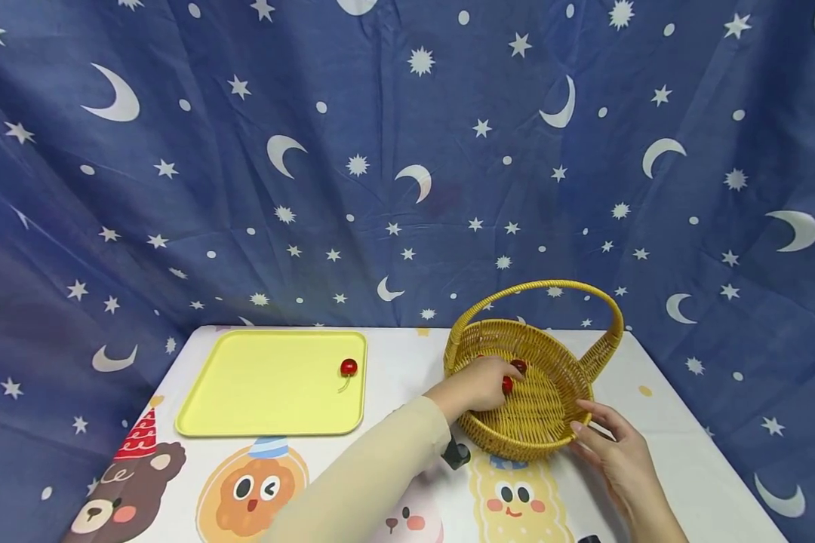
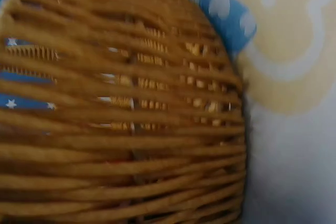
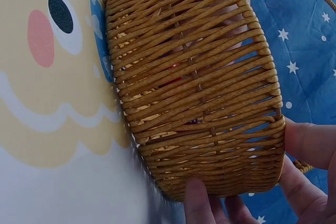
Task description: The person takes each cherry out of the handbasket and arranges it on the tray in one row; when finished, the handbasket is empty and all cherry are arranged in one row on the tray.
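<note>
Cherries (image 1: 349, 367) appear, one on one tray (image 1: 272, 385), at least two inside one basket (image 1: 531, 445).

White desk (image 1: 407, 362) printed with cartoon figures (image 1: 253, 494); a rectangular yellow tray (image 1: 265, 385) lies flat at left, well apart from a round woven basket (image 1: 538, 411) at right.

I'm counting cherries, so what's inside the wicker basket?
In the wicker basket, at least two red cherries show beside the left hand. That hand covers part of the interior, so any more beneath it cannot be seen.
</note>
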Motion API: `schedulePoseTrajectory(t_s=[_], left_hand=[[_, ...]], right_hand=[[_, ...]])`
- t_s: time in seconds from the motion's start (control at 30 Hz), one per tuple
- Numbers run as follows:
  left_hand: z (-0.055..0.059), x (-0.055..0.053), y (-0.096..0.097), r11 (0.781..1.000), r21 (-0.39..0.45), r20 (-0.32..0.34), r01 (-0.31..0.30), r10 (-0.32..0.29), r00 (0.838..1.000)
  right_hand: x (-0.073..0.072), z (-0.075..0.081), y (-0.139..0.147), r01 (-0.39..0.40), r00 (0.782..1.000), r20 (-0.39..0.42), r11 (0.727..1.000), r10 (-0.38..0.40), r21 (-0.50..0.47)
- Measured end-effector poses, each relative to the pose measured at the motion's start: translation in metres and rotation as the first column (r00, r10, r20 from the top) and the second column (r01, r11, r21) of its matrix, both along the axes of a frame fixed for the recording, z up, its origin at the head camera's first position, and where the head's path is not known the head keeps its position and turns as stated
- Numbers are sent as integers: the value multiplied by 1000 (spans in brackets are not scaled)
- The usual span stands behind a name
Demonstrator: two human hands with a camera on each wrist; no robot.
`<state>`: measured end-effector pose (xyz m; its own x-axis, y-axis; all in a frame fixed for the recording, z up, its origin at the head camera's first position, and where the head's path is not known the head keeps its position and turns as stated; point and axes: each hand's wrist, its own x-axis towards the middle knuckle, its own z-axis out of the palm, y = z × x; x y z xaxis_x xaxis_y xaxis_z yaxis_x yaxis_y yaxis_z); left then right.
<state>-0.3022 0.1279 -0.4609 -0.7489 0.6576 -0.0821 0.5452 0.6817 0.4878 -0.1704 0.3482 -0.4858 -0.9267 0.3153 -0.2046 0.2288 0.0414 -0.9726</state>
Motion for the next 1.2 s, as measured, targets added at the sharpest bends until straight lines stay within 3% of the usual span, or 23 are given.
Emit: schedulePoseTrajectory(t_s=[0.1, 0.33, 0.57, 0.7, 0.83, 0.97, 1.07, 1.2], left_hand=[[-1, -2, 1, 1000, -30, 15, 9, -8, 1000], [-2, -2, 3, 1000, -13, 47, 26, -25, 999], [7, 2, -3, 999, 43, -14, 14, -14, 1000], [20, 13, -14, 992, 123, -58, 27, -20, 998], [36, 31, -37, 967, 250, -72, 48, -31, 997], [47, 50, -74, 921, 389, -33, 34, -23, 999], [49, 56, -106, 884, 468, -15, -11, 20, 1000], [50, 56, -153, 850, 514, 3, -118, 136, 991]], right_hand=[[-1, 0, 0, -6, 1000, 9, 1000, 6, 4], [-1, -2, 2, -9, 1000, 5, 1000, 9, 6], [0, -3, 1, -11, 1000, -27, 1000, 11, -7], [0, -3, 0, -8, 1000, -13, 1000, 9, 18], [0, -1, -1, 4, 1000, 16, 999, -5, 49], [0, -1, -2, 3, 1000, 27, 999, -4, 50], [0, -1, -3, 0, 1000, 28, 999, -1, 50], [0, -1, -3, -3, 1000, 22, 999, 2, 48]])
